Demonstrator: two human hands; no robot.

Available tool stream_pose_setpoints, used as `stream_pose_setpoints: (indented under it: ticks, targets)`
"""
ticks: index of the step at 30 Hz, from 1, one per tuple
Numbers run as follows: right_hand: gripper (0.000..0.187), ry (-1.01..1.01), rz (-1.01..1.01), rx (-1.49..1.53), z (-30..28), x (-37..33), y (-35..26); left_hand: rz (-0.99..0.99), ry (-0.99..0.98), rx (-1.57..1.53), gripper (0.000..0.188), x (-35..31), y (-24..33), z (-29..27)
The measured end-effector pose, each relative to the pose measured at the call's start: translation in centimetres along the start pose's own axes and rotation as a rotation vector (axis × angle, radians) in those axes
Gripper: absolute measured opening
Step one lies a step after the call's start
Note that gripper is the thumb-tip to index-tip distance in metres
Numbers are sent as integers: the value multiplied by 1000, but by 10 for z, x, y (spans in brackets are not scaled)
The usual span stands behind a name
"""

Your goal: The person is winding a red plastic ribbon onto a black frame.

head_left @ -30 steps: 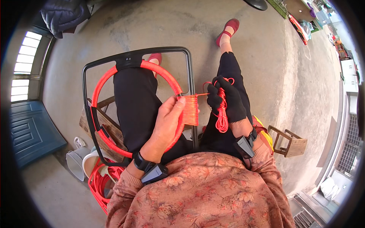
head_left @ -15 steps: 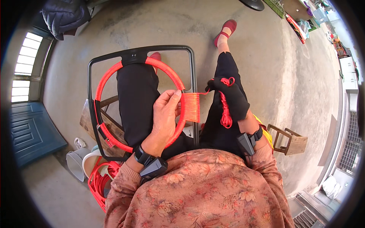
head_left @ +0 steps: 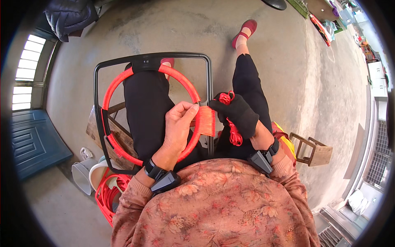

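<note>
A black rectangular frame (head_left: 145, 62) lies across my left thigh, with a round ring (head_left: 181, 77) wrapped in red cord set inside it. On the ring's right side, a flat band of close red cord windings (head_left: 206, 122) spans to the frame's right bar. My bare left hand (head_left: 176, 125) pinches the ring at the upper left edge of this band, thumb on top. Beside the right bar, my right hand (head_left: 243, 113), in a black glove, is closed around a bundle of red cord (head_left: 235, 135). Its fingertips come close to the band's top corner; the cord between is hidden.
At my left stand a red plastic basket (head_left: 101, 206) holding red cord and a pale bucket (head_left: 81, 181). A wooden stool (head_left: 320, 155) stands at right. Under the frame shows a wooden seat (head_left: 95, 129). A blue panel (head_left: 39, 142) is at far left.
My right hand has moved left and slightly down, from apart from the frame to right beside its bar. The stretch of cord between hand and band no longer shows. My left hand stays on the ring.
</note>
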State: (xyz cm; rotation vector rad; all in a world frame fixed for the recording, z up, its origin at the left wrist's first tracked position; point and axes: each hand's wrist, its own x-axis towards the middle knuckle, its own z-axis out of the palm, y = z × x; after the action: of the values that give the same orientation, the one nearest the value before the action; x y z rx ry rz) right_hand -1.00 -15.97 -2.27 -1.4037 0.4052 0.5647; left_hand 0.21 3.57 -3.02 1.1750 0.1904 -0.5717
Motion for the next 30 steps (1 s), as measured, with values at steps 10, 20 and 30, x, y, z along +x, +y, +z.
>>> stream_pose_setpoints:
  ticks: [10,20,30]
  targets:
    - [44,311,-612,-286,-19,-74,-18,-39,0,160,27,3,-9,6]
    - [35,217,-250,280,-126,-34,-5,32,-116,133,29,2,2,4]
    - [30,677,-1049,-816,-4,6,-47,136,27,-28,58,5,10,7]
